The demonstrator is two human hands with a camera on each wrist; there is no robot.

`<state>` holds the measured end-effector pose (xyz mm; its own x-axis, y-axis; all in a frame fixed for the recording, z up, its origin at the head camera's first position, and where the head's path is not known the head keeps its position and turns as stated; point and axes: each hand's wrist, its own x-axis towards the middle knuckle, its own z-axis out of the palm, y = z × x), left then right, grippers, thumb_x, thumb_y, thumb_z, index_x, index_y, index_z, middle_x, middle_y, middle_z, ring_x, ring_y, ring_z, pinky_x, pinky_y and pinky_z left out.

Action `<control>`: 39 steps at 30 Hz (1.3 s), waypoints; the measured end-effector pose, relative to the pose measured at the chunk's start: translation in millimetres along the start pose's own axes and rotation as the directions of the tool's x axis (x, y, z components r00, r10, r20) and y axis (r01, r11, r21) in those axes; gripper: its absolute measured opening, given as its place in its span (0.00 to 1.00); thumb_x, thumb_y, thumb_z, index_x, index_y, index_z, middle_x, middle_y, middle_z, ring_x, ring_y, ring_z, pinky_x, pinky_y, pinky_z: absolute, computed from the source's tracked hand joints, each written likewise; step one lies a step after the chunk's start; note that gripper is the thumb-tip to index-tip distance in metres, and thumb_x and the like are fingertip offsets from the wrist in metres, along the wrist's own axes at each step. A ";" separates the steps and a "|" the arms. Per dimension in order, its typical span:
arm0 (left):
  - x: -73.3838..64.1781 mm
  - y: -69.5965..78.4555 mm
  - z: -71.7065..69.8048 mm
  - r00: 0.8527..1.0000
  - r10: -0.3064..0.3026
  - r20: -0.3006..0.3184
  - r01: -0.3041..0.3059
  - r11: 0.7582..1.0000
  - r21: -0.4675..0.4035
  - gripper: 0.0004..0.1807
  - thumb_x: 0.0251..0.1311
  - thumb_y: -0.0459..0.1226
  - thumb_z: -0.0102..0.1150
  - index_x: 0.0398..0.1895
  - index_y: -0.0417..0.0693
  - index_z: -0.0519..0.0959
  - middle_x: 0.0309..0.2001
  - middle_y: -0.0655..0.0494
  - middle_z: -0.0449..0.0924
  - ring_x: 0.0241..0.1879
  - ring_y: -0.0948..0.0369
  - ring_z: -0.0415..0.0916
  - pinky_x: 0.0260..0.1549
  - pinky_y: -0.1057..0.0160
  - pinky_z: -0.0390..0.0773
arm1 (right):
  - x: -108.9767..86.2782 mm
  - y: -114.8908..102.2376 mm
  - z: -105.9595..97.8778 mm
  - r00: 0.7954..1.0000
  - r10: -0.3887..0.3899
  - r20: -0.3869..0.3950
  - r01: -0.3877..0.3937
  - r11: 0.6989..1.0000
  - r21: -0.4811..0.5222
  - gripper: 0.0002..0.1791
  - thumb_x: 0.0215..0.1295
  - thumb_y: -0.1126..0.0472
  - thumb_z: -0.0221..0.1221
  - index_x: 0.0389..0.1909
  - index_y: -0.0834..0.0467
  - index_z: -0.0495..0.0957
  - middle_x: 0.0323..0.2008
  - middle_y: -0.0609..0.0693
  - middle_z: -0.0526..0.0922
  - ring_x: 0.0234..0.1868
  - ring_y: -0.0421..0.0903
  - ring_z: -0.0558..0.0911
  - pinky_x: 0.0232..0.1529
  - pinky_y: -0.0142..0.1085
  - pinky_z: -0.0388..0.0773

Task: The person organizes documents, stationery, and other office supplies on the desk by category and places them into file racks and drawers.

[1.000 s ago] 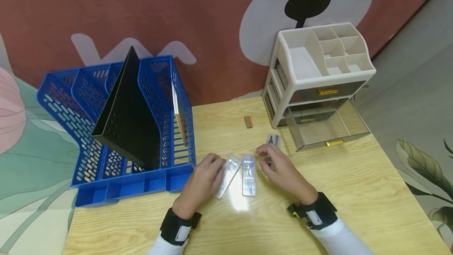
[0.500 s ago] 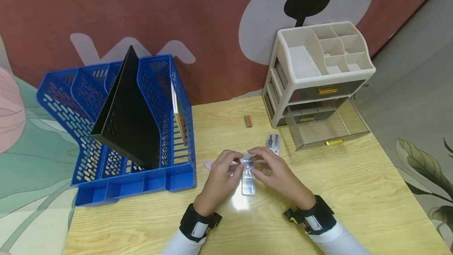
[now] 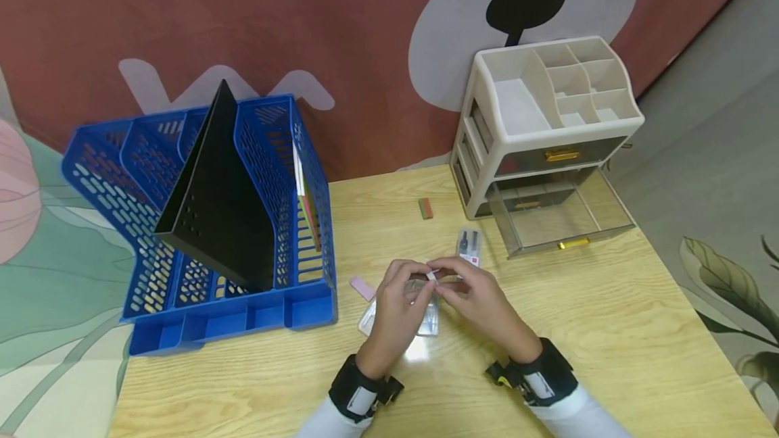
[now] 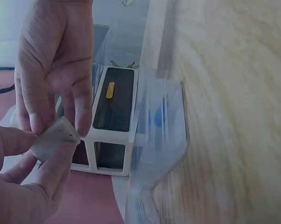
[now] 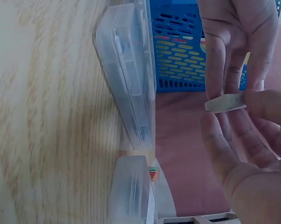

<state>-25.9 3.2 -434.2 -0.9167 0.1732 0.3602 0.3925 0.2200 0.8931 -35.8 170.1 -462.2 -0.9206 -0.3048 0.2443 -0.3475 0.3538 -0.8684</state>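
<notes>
Above the table, my left hand (image 3: 395, 309) and my right hand (image 3: 477, 296) meet and pinch a small white eraser-like block (image 3: 432, 276) between their fingertips. The left wrist view shows the same block (image 4: 51, 137) with its flat, smooth faces and slanted end. In the right wrist view, the thumb and fingers of both hands touch it. Two clear plastic cases lie under the hands: a left one (image 3: 368, 320), mostly covered, and a right one (image 3: 431, 322). Beside them rests a pink strip (image 3: 362, 288).
Farther back lie a clear case with dark items (image 3: 469, 245) and a small red-green block (image 3: 425, 208). The blue file rack (image 3: 231, 309) with a black folder (image 3: 225, 222) stands left. At right, the white drawer organizer (image 3: 548, 134) has a drawer (image 3: 572, 222) pulled out.
My left hand has moved right from beside the left case to meet my right hand, which has shifted slightly. The white block now shows between their fingertips, and the pink strip is uncovered.
</notes>
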 end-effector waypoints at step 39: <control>-22.0 -57.5 -55.8 0.976 0.118 0.181 -0.197 0.833 0.517 0.23 0.61 0.36 0.59 0.60 0.42 0.74 0.63 0.41 0.72 0.65 0.48 0.65 0.59 0.46 0.74 | 27.8 -20.9 -144.0 0.972 -0.173 -0.162 0.016 0.730 -0.683 0.17 0.53 0.69 0.69 0.46 0.65 0.82 0.41 0.61 0.79 0.31 0.52 0.82 0.25 0.49 0.84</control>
<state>-32.4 -66.9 -478.4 -0.8348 0.3689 0.4086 0.5464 0.6454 0.5338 -79.8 281.5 -375.1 -0.8633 -0.2142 0.4571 -0.3904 0.8573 -0.3356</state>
